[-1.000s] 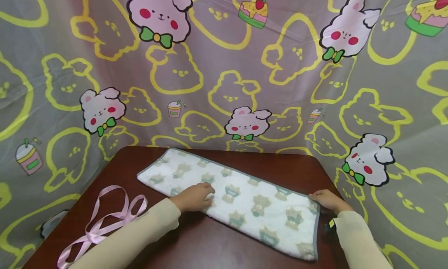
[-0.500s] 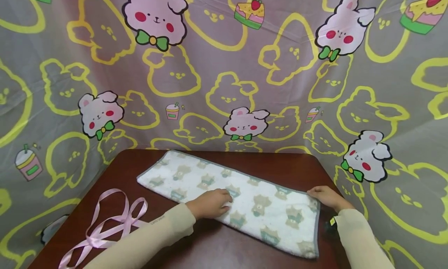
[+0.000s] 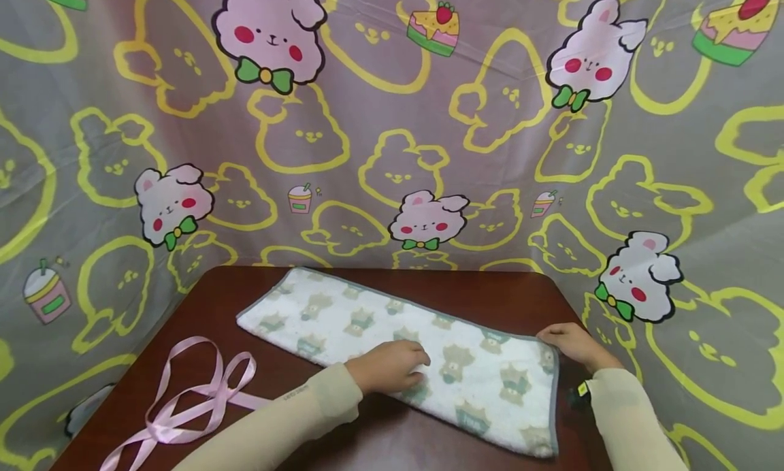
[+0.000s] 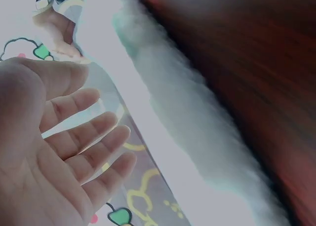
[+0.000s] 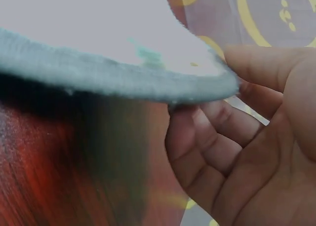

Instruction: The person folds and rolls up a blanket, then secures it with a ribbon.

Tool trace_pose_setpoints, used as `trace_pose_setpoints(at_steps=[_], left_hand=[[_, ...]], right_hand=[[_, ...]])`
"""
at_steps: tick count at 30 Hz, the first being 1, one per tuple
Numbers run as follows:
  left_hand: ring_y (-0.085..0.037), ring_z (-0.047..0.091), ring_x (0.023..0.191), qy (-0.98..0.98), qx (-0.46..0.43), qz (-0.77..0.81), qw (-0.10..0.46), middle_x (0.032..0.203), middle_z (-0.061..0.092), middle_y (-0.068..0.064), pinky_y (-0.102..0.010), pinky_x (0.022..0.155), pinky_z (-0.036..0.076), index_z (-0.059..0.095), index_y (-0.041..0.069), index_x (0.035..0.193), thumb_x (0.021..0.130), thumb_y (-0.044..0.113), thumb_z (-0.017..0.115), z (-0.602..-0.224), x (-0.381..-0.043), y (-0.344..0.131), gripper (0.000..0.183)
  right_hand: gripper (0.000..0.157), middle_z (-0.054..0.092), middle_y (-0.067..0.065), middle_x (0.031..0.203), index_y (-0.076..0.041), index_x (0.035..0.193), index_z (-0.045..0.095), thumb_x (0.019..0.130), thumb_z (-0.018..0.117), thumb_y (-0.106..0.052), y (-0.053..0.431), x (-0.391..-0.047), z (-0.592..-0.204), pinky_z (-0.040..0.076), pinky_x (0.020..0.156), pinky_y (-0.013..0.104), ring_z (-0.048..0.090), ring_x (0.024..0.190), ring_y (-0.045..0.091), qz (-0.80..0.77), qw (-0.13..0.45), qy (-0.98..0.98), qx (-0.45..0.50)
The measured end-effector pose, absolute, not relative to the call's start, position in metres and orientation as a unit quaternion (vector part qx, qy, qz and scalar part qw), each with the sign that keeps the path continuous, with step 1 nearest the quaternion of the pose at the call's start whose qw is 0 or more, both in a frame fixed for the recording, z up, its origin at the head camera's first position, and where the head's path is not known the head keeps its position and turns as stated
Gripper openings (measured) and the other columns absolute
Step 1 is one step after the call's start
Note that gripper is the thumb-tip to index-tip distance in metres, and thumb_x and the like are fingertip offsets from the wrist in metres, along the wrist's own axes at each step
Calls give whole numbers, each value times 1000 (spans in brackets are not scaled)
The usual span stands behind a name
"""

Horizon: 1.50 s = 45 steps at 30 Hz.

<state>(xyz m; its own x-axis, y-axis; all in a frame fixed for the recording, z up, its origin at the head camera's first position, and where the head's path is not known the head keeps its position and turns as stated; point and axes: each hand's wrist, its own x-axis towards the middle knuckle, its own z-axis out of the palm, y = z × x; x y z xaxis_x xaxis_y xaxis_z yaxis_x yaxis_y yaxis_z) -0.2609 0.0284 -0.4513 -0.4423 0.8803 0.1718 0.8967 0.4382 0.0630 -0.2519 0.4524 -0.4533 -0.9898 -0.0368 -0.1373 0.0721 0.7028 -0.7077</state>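
A long white fleecy towel (image 3: 456,331) with a bear print and grey edging lies slantwise on the table in the head view. My left hand (image 3: 388,367) is over its near middle, fingers loosely bent. In the left wrist view the left hand (image 4: 74,142) has its fingers apart and holds nothing, with the towel (image 4: 173,122) beside it. At the towel's far right corner, my right hand (image 3: 571,345) pinches the edge. The right wrist view shows the right hand (image 5: 247,132) with thumb and fingers at that grey-edged corner (image 5: 197,87).
A pink satin ribbon (image 3: 162,430) lies in loose loops on the left of the dark brown table (image 3: 478,301), partly behind the left sleeve (image 3: 306,410). A printed curtain (image 3: 343,137) hangs around the table's back and sides.
My left hand has moved to the right along the towel. The right hand keeps its pinch at the corner. The towel lies almost as before, and the head view has shifted slightly.
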Motion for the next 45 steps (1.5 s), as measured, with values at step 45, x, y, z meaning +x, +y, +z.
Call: trace_pose_setpoints(at_steps=[45], left_hand=[[4, 48, 68, -765, -640, 67, -13, 89, 52, 17, -15, 54, 41, 51, 35, 134, 98, 32, 59, -464, -198, 175, 37]], right_hand=[[28, 65, 13, 104, 4, 107, 67, 95, 64, -21, 459, -257, -467, 52, 71, 42, 59, 91, 24, -397, 109, 911, 32]])
